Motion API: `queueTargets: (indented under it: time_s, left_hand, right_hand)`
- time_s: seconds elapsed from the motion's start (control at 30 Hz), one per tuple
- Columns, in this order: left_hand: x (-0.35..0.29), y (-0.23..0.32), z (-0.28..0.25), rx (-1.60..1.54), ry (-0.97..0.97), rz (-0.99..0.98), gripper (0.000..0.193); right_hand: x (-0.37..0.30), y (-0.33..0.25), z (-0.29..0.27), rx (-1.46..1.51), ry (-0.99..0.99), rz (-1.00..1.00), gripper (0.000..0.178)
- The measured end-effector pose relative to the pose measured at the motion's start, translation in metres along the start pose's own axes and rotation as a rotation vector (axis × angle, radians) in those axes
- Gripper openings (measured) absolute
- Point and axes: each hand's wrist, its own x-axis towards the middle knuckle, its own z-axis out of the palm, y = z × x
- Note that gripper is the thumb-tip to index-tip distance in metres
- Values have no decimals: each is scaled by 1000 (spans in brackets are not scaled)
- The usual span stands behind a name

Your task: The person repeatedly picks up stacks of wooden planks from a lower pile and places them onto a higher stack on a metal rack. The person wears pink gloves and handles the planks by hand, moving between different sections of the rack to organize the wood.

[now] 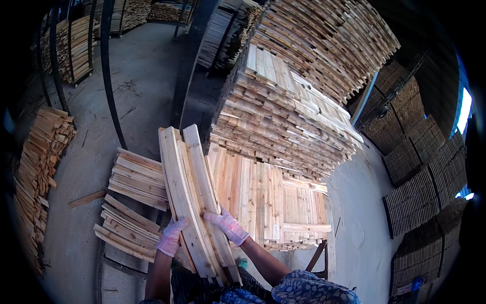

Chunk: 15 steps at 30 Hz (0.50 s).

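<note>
Left hand (172,237) and right hand (227,226), both gloved, grip opposite edges of the long planks (192,202) at my seven o'clock, presumably (I judge remotely) to stop them spreading; the low board stack (258,197) lies at five o'clock.

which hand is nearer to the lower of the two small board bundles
Left. The left hand is just right of the lower bundle; the right hand is farther right, across the held boards.
</note>
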Motion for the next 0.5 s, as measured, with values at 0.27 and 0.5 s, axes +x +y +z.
queueTargets:
  time_s: [0.27, 0.5]
  left_hand:
    - [66, -142, 149, 367, -169, -278, 81]
    - [103, -290, 295, 887, -467, -302, 48]
  right_hand:
    - [-65, 51, -207, 267, 320, -24, 89]
    - [-139, 94, -386, 279, 575, -34, 98]
